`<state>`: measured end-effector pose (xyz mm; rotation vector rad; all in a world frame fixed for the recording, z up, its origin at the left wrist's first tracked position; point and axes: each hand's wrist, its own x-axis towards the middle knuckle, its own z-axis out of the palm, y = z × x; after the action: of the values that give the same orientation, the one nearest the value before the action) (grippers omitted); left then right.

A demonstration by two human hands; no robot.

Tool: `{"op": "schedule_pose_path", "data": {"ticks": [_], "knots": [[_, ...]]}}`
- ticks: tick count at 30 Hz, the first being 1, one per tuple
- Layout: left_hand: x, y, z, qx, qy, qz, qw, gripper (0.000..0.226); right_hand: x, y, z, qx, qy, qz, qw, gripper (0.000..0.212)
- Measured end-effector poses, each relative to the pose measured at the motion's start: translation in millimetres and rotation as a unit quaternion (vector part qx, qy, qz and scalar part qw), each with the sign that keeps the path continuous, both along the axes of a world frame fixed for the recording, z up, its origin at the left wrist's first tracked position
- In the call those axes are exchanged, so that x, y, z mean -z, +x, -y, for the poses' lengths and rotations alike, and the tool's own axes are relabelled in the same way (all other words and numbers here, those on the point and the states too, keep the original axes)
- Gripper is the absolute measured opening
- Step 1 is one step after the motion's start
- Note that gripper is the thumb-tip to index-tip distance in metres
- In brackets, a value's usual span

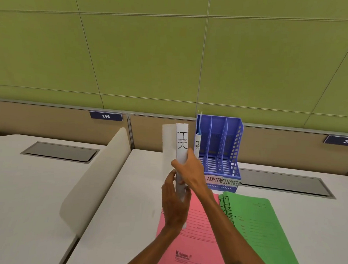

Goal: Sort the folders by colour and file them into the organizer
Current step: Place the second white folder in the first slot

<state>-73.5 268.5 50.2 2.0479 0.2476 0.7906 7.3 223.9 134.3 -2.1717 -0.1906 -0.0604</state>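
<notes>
White folder [181, 152], flat card with a lettered spine, held upright, long axis vertical, just left of the blue slotted plastic organizer [220, 150]. Left hand [174, 202] and right hand [189, 169] both clamped on it.

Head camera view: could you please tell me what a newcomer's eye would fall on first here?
First, the white folder held upright at centre, in the grip of both the left hand and the right hand. Just behind it to the right stands the blue organizer, labelled ADMIN and FINANCE, with one white folder already in its leftmost slot. On the desk in front lie a pink folder and a green folder.
</notes>
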Motion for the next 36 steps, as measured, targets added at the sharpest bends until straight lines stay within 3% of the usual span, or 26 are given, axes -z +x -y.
{"op": "schedule_pose_path", "data": {"ticks": [8,13,20,28,36], "knots": [[-8,-3,38,0.069,0.062,0.099,0.991,0.063,-37,5,70,-0.061,0.016,0.009,0.998,0.045],[-21,2,67,0.123,0.066,0.124,0.982,0.066,-74,-2,110,-0.041,0.070,0.053,0.995,0.037],[-31,4,107,0.203,0.066,0.136,0.967,0.070,-115,-9,161,-0.010,0.051,0.095,0.994,0.030],[-31,19,119,0.228,0.058,0.085,0.968,0.067,-106,-3,167,0.065,0.011,0.144,0.987,0.036],[-35,65,88,0.212,-0.009,-0.017,0.977,0.050,-71,33,137,0.117,0.086,0.143,0.979,0.059]]}}
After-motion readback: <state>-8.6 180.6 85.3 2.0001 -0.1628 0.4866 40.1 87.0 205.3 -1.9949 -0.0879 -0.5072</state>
